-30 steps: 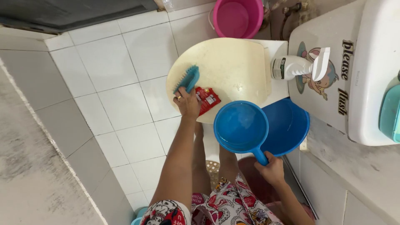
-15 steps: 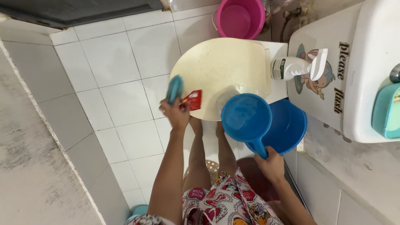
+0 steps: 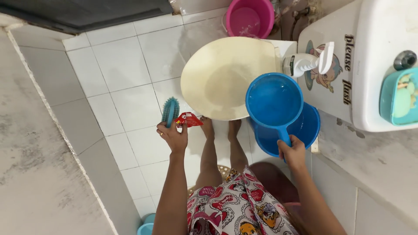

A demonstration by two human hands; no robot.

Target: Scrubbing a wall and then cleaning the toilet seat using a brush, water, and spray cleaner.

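My left hand [image 3: 173, 135] grips a teal scrub brush [image 3: 170, 111] together with a small red sachet [image 3: 187, 119], held over the white floor tiles just left of the closed cream toilet lid [image 3: 226, 76]. The lid looks wet. My right hand [image 3: 292, 152] holds the handle of a blue water dipper [image 3: 274, 102], raised at the lid's right edge above a blue bucket [image 3: 305, 130]. My bare feet stand below the toilet's front.
A pink bucket [image 3: 249, 17] stands beyond the toilet. A white spray bottle [image 3: 307, 61] lies on the white cistern lid [image 3: 370, 65], beside a teal box [image 3: 398, 95]. A grey ledge [image 3: 30, 152] runs along the left, and a tiled wall is at the right.
My left hand pulled the brush and sachet off the lid, down and left over the floor. My right hand swung the dipper up over the lid; water has washed across it.
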